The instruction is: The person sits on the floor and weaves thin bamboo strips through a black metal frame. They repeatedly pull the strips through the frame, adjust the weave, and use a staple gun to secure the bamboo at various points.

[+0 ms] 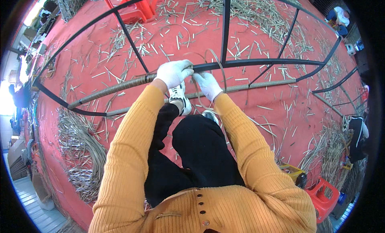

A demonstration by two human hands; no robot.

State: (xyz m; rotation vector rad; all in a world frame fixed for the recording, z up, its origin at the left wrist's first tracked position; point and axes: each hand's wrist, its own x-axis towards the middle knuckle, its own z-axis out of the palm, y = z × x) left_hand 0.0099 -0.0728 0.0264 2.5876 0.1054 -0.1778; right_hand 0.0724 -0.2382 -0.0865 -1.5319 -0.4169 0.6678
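Note:
A black metal frame (264, 62) stretches across in front of me. Part of its near bar is wrapped in tan woven strip (116, 88), and the wrapping ends by my hands. Gloved in white, my left hand (173, 74) is closed around the bar at that end. Just right of it, beneath the bar, my right hand (208, 85), gloved too, pinches a thin tan strip (223, 74). That strip curls in loose loops around my right hand and the bar. The exact grip of the right fingertips is partly hidden.
Cut straw pieces litter the red floor (264, 124). A bundle of long strands (86, 152) lies at left, another (333, 152) at right. Red plastic stools stand at the far left (134, 8) and near right (321, 199). Another person (341, 17) sits at the far right.

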